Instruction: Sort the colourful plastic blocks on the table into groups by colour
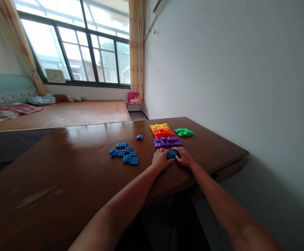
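Observation:
Both my hands rest on the brown table (pixel 89 167) near its front edge. Between them lie a few dark blue pieces (pixel 172 153); my left hand (pixel 161 158) curls round their left side and my right hand (pixel 184 157) round their right side. Just beyond my fingers is a row of purple pieces (pixel 168 142), with orange-red pieces (pixel 163 132) and yellow pieces (pixel 159 127) in rows behind it. Green pieces (pixel 184 132) form a separate group to the right. Several loose blue pieces (pixel 128 150) lie left of my hands, and a small blue cluster (pixel 139 137) sits farther back.
A white wall (pixel 219 69) runs along the table's right side. Beyond the table are a bed (pixel 84 109) with cloths on it, a pink chair (pixel 133 98) with a soft toy, and a window with a square clock (pixel 55 75) on its sill.

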Demonstrator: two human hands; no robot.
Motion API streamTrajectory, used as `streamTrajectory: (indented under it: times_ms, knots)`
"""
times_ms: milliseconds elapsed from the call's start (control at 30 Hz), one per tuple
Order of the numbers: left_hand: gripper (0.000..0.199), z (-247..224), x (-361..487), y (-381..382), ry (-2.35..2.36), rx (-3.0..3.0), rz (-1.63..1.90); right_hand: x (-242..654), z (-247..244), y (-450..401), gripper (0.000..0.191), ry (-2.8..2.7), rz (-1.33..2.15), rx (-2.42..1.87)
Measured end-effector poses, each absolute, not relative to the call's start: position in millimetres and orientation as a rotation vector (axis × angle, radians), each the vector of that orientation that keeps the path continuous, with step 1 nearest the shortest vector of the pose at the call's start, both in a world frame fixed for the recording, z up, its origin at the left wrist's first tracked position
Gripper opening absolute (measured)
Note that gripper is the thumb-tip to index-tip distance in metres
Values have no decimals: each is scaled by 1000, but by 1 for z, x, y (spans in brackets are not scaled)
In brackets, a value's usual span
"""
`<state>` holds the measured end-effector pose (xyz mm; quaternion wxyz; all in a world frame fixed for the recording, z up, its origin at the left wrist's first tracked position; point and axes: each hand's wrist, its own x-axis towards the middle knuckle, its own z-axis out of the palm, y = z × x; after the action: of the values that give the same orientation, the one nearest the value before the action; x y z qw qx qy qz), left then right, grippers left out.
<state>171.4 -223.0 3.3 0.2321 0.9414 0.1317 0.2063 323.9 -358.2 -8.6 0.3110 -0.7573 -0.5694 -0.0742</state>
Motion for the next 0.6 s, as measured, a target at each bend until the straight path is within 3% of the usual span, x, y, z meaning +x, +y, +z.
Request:
streamTrajectory:
  times_ms: [400,600]
  knots:
    - [31,-7,180,-213,300,2517,649,320,-3,-360,45,-1414,-49,-1980]
    - [39,1,183,-210,411,2529,594,341,3,-356,43,-1443,188,-1834]
